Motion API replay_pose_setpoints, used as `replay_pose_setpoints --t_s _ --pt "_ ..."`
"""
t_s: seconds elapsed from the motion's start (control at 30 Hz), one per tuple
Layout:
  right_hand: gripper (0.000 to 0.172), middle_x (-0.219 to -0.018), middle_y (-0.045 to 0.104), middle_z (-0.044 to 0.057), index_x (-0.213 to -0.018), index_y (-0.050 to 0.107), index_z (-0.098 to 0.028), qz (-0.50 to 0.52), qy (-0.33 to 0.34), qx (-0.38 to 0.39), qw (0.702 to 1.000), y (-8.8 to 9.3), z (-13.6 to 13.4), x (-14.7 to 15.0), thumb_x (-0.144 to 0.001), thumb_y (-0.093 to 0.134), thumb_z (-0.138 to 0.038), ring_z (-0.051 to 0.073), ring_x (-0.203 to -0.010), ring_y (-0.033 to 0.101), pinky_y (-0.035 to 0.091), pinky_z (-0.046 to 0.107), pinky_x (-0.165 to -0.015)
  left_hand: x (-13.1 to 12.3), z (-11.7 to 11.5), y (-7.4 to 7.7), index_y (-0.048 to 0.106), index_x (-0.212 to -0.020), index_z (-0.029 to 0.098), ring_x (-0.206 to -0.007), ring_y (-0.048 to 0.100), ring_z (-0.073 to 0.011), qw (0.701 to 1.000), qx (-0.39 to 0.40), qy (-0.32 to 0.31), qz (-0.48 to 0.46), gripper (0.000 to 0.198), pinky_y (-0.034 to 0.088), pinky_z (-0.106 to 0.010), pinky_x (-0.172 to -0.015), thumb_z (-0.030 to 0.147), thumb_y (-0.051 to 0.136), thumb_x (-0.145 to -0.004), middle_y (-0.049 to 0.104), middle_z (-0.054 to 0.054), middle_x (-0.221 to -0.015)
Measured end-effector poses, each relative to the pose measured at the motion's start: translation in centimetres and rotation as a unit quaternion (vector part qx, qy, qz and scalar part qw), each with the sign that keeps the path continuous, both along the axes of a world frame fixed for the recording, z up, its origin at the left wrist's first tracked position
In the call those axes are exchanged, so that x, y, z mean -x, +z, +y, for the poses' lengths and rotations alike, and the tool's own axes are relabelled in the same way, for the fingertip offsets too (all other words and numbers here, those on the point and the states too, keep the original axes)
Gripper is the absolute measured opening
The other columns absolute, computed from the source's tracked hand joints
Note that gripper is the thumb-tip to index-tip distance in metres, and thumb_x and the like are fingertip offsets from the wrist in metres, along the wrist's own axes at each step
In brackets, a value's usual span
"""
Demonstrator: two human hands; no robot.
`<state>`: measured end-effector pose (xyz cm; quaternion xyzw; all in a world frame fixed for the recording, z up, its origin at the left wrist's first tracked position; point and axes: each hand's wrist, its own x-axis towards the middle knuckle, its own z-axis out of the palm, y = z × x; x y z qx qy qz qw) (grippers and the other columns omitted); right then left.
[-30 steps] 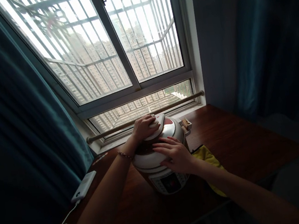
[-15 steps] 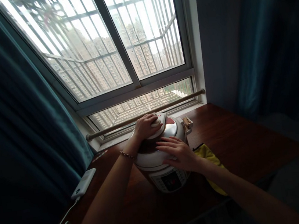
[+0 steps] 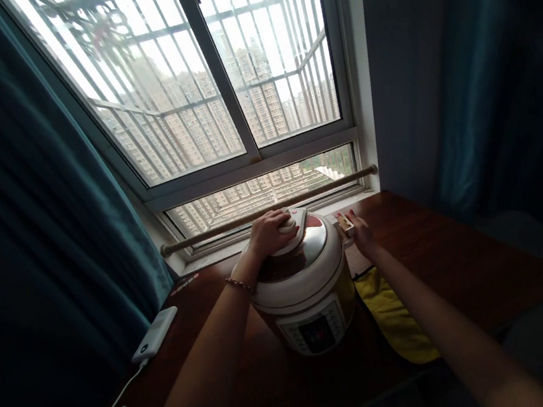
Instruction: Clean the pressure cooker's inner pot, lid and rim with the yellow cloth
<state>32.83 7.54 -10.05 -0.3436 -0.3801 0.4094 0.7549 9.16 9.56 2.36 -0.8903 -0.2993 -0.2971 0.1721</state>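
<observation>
An electric pressure cooker (image 3: 294, 292) with a white rim, a shiny lid and a dark front display stands upright on the brown table. My left hand (image 3: 270, 232) is closed over the handle on top of its lid (image 3: 315, 246). On the cooker's right side, my right hand (image 3: 360, 231) has its fingers around the side handle (image 3: 345, 224); some of them are hidden behind it. A yellow cloth (image 3: 398, 317) with a dark edge lies beside the cooker, partly under my right forearm.
A white power bank (image 3: 154, 334) with a white cable (image 3: 121, 393) lies at the table's left edge. Behind the cooker, a rail (image 3: 234, 222) crosses in front of the barred window (image 3: 177, 109). Blue curtains (image 3: 48, 194) hang on both sides. The brown table (image 3: 442, 267) extends to the right.
My right hand has moved from the front of the lid, back and right, to the side handle and closed on it. My left hand stays on the lid handle.
</observation>
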Motion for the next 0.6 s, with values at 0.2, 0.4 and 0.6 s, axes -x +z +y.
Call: replay_pose_setpoints --t_s 0.2,0.4,0.6 --pt "0.061 -0.075 0.066 0.004 -0.091 0.062 -0.017 0.036 0.025 -0.023 0.999 -0.8 -0.8 1.5 -0.074 0.039 -0.070 0.019 -0.073 0.062 0.048 0.028 -0.061 -0.2 0.1 0.0 0.066 -0.086 0.024 -0.084 0.061 -0.0180 1.000 -0.005 0.008 0.012 0.025 0.045 -0.027 -0.072 0.045 0.056 -0.074 0.068 0.000 -0.091" --pt "0.045 -0.077 0.065 0.003 -0.088 0.060 -0.018 0.038 0.006 -0.034 0.999 -1.5 -1.1 1.7 -0.073 0.050 -0.059 0.018 -0.077 0.061 0.048 0.028 -0.068 -0.3 0.0 -0.1 0.065 -0.082 0.025 -0.084 0.061 -0.0186 1.000 -0.007 0.019 0.013 0.022 0.044 -0.028 -0.070 0.042 0.057 -0.073 0.068 0.000 -0.090" --pt "0.038 -0.067 0.061 -0.001 -0.076 0.057 -0.019 0.030 -0.040 -0.019 0.999 -1.4 -0.6 1.8 -0.077 0.041 -0.054 0.016 -0.068 0.059 0.047 0.026 -0.062 -0.3 -0.4 0.2 0.065 -0.082 0.025 -0.083 0.060 -0.0186 1.000 -0.005 0.010 0.015 0.022 0.044 -0.028 -0.071 0.043 0.057 -0.073 0.068 -0.001 -0.087"
